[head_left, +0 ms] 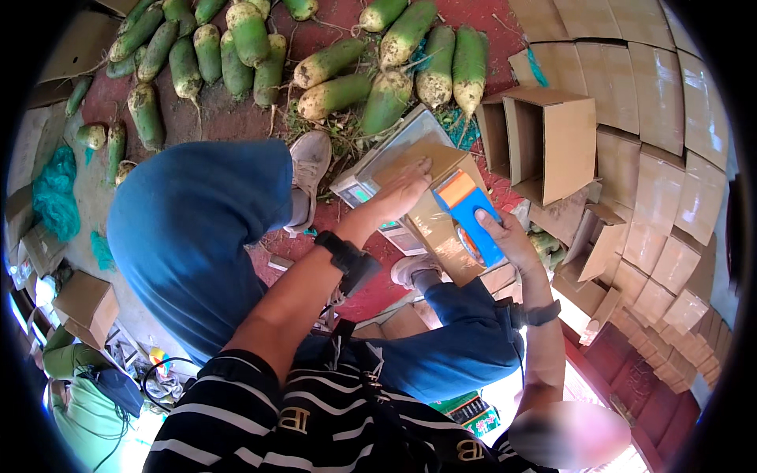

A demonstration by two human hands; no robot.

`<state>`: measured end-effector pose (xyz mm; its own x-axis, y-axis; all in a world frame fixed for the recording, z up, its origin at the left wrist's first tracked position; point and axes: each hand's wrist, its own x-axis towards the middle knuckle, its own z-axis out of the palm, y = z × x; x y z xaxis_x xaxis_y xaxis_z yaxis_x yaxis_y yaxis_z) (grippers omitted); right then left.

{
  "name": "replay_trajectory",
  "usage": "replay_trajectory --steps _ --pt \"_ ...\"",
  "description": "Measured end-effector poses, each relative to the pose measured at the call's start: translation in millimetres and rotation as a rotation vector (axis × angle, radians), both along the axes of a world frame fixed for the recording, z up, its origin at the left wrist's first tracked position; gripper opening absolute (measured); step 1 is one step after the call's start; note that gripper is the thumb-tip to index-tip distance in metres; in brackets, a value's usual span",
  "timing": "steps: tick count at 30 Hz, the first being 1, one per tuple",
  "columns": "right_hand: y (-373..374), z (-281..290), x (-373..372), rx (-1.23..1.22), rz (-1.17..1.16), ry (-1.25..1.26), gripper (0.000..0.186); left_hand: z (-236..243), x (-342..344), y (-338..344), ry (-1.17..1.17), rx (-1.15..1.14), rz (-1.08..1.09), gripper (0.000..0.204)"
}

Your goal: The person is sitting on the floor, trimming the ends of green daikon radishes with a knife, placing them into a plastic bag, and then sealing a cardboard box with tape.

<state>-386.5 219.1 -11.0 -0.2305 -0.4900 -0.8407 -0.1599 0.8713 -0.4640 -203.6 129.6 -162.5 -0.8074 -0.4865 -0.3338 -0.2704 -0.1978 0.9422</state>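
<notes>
Tape dispenser [481,229] gripped in right hand [511,240], over carton [430,225]; left hand [404,191] open, palm-down on carton.

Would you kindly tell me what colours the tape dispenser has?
The tape dispenser is blue and orange; see the head view.

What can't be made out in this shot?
Head view, all:
- Right hand: most fingers, hidden behind the blue tool.
- Inside of the carton under the left hand: hidden by its cardboard walls.
- Scale platform: partly covered by that carton.
- Topmost radishes: cut off by the upper edge.
</notes>
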Motion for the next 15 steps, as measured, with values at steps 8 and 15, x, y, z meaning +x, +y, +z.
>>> replay_trajectory --steps 8,15 --pt "3 -5 -3 -0.087 0.145 0.064 0.050 8 15 1 0.190 -0.147 0.002 0.065" --pt "-7 4 -6 -0.025 0.199 0.037 0.060 -1 13 3 0.262 -0.053 0.033 0.062"
